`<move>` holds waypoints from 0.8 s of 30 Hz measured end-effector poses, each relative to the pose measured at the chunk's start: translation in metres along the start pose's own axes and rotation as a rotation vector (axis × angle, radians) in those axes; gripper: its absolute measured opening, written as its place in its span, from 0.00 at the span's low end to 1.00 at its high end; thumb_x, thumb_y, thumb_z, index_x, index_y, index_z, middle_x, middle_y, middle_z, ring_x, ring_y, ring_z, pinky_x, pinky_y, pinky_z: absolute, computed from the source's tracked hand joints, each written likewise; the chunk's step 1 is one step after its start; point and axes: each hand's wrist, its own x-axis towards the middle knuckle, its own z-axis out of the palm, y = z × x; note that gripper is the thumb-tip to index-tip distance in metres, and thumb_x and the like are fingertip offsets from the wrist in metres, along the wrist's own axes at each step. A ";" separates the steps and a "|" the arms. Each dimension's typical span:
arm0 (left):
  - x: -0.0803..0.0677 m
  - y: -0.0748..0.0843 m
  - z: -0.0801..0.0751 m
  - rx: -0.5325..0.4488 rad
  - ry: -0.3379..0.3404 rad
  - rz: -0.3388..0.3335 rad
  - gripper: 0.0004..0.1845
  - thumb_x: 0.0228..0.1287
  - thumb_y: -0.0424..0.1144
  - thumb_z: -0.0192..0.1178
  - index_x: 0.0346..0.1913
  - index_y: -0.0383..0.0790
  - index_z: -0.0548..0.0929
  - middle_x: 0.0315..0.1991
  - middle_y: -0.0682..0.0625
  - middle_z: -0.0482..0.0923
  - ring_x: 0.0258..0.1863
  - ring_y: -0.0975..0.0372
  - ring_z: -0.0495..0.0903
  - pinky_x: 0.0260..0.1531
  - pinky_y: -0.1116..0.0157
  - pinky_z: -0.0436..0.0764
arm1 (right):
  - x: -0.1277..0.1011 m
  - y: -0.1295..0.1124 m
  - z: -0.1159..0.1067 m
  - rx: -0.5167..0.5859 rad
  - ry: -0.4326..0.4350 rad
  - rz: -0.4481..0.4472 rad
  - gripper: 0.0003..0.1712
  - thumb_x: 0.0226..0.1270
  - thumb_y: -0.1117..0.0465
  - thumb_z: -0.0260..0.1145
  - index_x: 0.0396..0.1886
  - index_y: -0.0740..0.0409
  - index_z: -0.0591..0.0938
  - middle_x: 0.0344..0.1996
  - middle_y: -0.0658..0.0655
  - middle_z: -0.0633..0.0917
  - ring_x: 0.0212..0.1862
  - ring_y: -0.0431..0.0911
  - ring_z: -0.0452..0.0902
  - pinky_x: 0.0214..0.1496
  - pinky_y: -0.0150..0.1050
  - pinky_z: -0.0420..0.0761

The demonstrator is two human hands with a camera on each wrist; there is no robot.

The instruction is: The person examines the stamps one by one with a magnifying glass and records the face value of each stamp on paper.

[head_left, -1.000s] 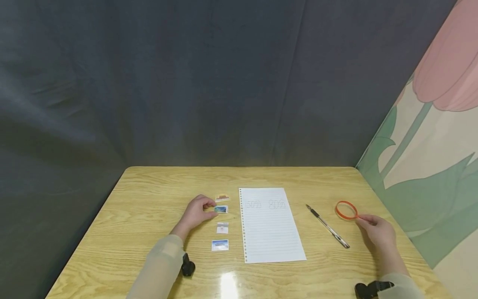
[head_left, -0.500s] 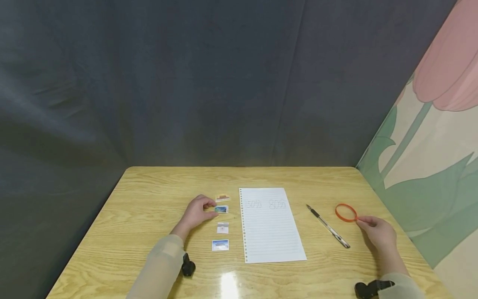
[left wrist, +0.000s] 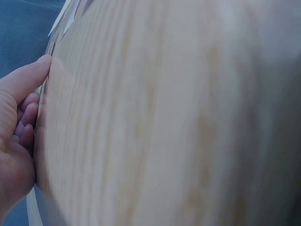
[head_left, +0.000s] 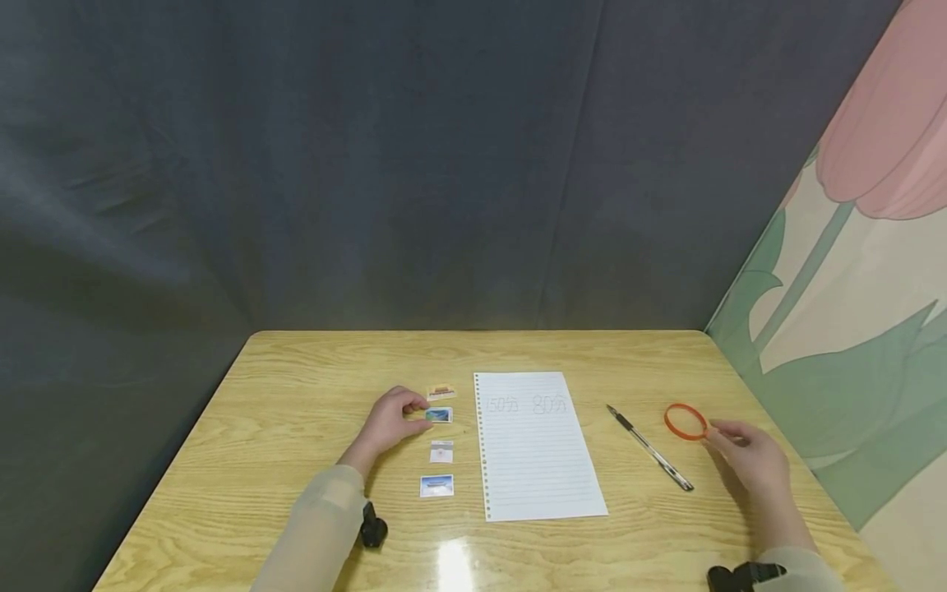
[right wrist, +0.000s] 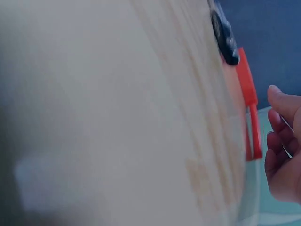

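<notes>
Thumb and index finger of my left hand (head_left: pixel 388 419) hold a blue-green postage stamp (head_left: pixel 440 415) by its left corners, flat on the table. In the left wrist view, that hand (left wrist: pixel 19 127) has its thumb tip down at the tabletop and the other fingers curled. On the right lies a red-rimmed magnifying glass (head_left: pixel 685 421). My right hand (head_left: pixel 750 460) is beside its handle. The right wrist view shows a gap between this hand (right wrist: pixel 284 146) and the red handle (right wrist: pixel 255 132); its fingers are loosely bent around nothing.
An orange stamp (head_left: pixel 441 392) lies beyond the held one; a pale stamp (head_left: pixel 441 451) and a blue stamp (head_left: pixel 436 486) lie nearer. Lined paper (head_left: pixel 540 460) with handwritten numbers is at the middle. A black-gripped pen (head_left: pixel 649 448) lies between paper and magnifying glass.
My right hand has let go of the magnifying glass handle and shifted slightly right. The magnifying glass rests where it was. My left hand stays at the stamp.
</notes>
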 end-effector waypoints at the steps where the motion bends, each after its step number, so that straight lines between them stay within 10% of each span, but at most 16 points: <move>1: 0.000 0.000 0.000 0.000 0.001 0.000 0.12 0.52 0.35 0.77 0.40 0.41 0.87 0.36 0.54 0.76 0.36 0.61 0.74 0.42 0.60 0.78 | 0.000 -0.005 0.000 0.016 0.003 -0.018 0.28 0.69 0.49 0.67 0.56 0.68 0.81 0.34 0.53 0.85 0.33 0.31 0.73 0.35 0.34 0.77; 15: -0.001 0.001 -0.002 0.002 -0.004 -0.010 0.12 0.52 0.35 0.77 0.40 0.42 0.87 0.36 0.55 0.76 0.37 0.62 0.74 0.43 0.60 0.78 | -0.003 -0.058 0.043 0.063 -0.171 -0.316 0.21 0.65 0.61 0.71 0.54 0.66 0.83 0.39 0.58 0.84 0.38 0.35 0.76 0.38 0.30 0.79; 24: 0.000 0.001 0.000 0.008 -0.006 -0.016 0.12 0.52 0.35 0.76 0.40 0.42 0.87 0.36 0.56 0.75 0.37 0.63 0.74 0.43 0.60 0.78 | -0.001 -0.064 0.059 0.017 -0.232 -0.315 0.27 0.63 0.56 0.73 0.59 0.65 0.81 0.44 0.62 0.85 0.44 0.52 0.81 0.42 0.39 0.81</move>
